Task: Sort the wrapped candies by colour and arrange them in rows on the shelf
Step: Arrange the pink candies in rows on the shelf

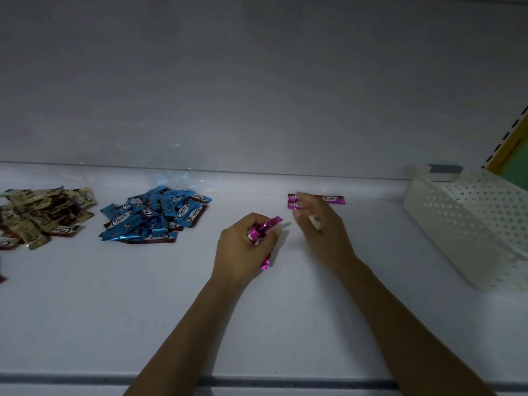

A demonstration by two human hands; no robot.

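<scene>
I'm looking down on a dim white shelf (371, 310) against a plain back wall. The gold pile (43, 215) sits at nine o'clock and the blue pile (154, 217) at ten. Sorting looks finished, and the pink row (333, 199) is just starting at one o'clock.

My left hand (243, 247) grips a bundle of pink candies (267, 225) at centre. My right hand (320, 227) hangs over the laid pink ones, fingers loosely bent. I cannot tell whether it pinches one.

Next I'd pass one candy across and lay it flush beside the others. The white basket (471, 218) crowds three o'clock. Open room lies toward six, up to the front edge (85, 378).
</scene>
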